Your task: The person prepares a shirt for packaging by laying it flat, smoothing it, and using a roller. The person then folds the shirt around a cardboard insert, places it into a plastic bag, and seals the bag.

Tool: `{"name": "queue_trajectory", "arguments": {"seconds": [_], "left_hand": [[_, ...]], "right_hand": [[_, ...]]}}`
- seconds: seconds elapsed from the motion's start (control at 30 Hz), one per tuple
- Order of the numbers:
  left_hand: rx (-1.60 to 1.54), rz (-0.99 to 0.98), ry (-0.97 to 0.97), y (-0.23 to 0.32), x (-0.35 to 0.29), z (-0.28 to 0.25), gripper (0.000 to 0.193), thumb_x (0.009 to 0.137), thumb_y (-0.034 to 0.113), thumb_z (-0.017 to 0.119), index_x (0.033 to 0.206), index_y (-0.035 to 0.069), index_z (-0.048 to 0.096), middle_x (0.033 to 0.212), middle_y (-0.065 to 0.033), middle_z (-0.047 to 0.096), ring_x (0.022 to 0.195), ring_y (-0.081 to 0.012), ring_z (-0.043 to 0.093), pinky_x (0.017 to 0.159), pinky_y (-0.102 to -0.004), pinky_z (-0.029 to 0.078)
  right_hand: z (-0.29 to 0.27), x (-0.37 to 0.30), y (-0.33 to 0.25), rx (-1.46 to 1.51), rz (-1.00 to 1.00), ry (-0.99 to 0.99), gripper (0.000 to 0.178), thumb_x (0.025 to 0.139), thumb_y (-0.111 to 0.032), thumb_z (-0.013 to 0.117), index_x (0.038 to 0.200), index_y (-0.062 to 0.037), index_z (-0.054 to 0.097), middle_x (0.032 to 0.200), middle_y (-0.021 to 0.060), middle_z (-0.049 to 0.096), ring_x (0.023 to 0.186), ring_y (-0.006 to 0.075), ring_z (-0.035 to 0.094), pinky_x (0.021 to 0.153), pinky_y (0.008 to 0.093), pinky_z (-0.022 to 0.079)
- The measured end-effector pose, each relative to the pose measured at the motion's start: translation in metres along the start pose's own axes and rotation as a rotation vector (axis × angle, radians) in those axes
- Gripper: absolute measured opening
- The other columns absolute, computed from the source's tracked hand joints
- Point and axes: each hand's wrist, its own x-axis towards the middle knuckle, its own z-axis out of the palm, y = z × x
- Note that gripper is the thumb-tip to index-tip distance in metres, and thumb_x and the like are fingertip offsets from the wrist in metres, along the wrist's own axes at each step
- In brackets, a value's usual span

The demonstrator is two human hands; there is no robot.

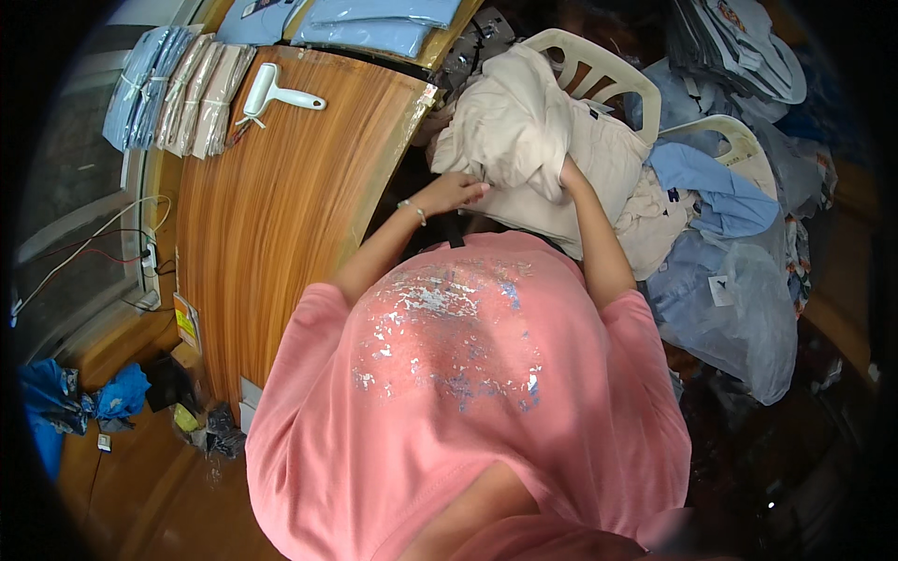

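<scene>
A cream garment (516,107), bunched up and wrinkled, lies over a stack of cream clothes (608,154) on a pale plastic chair (599,56). At its lower left edge, my left hand (456,191) has its fingers curled and pinched on the cloth. My right hand (568,174) reaches into the garment from the right. Fabric hides its fingers, so their grip does not show. The garment's exact kind cannot be made out in its folds.
To the left stands a wood-grain table (290,187) with a white lint roller (274,96) and tied bundles of packed clothes (178,92). Blue packed garments (365,28) lie at its far end. A blue garment (716,187) and clear plastic bags (720,290) are on the right.
</scene>
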Motion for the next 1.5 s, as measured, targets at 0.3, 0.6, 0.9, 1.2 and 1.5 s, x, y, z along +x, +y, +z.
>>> {"name": "queue_trajectory", "arguments": {"seconds": [0.3, 0.6, 0.9, 1.2, 1.5], "left_hand": [[-0.328, -0.026, 0.608, -0.038, 0.086, 0.000, 0.022, 0.082, 0.022, 0.063, 0.088, 0.002, 0.057, 0.086, -0.0073, 0.061, 0.076, -0.0179, 0.056, 0.067, -0.0302, 0.045], [-1.497, 0.381, 0.602, 0.038, -0.013, -0.021, 0.037, 0.093, 0.018, 0.036, 0.119, -0.007, 0.043, 0.127, -0.0185, 0.048, 0.119, -0.0282, 0.045, 0.104, -0.0401, 0.031], [-1.133, 0.031, 1.071, -0.087, -0.032, 0.039, 0.023, 0.088, 0.015, 0.043, 0.092, -0.003, 0.055, 0.097, -0.0115, 0.060, 0.090, -0.0205, 0.059, 0.080, -0.0347, 0.049], [-0.503, -0.273, 0.579, -0.049, -0.044, 0.051, 0.018, 0.084, 0.024, 0.058, 0.080, 0.007, 0.056, 0.066, 0.0043, 0.047, 0.059, -0.0056, 0.042, 0.052, -0.0210, 0.035], [-1.197, -0.016, 0.477, -0.028, -0.065, 0.029, 0.021, 0.089, 0.020, 0.055, 0.101, 0.004, 0.056, 0.100, -0.0051, 0.060, 0.085, -0.0128, 0.059, 0.076, -0.0268, 0.048]], "right_hand": [[-0.033, -0.009, -0.086, 1.019, 0.563, -0.125, 0.041, 0.087, -0.022, 0.056, 0.121, 0.0002, 0.050, 0.121, 0.0133, 0.055, 0.102, 0.0239, 0.057, 0.090, 0.0388, 0.043], [-0.217, -0.016, -0.156, 0.786, -0.053, 0.270, 0.028, 0.079, -0.004, 0.064, 0.106, -0.0042, 0.055, 0.103, 0.0077, 0.061, 0.090, 0.0152, 0.059, 0.082, 0.0275, 0.046], [-0.170, -0.107, 0.073, 0.202, 0.637, 0.123, 0.046, 0.076, -0.030, 0.066, 0.116, -0.0088, 0.055, 0.099, 0.0021, 0.059, 0.080, 0.0160, 0.055, 0.069, 0.0264, 0.041], [-0.131, -0.120, 0.151, 0.231, 0.875, 0.180, 0.045, 0.070, -0.032, 0.067, 0.105, -0.0063, 0.055, 0.103, 0.0066, 0.056, 0.093, 0.0190, 0.051, 0.076, 0.0351, 0.038], [-0.183, -0.057, 0.045, 0.938, 0.639, -0.209, 0.054, 0.089, -0.044, 0.043, 0.127, -0.0066, 0.046, 0.124, 0.0063, 0.053, 0.106, 0.0203, 0.054, 0.088, 0.0318, 0.043]]}}
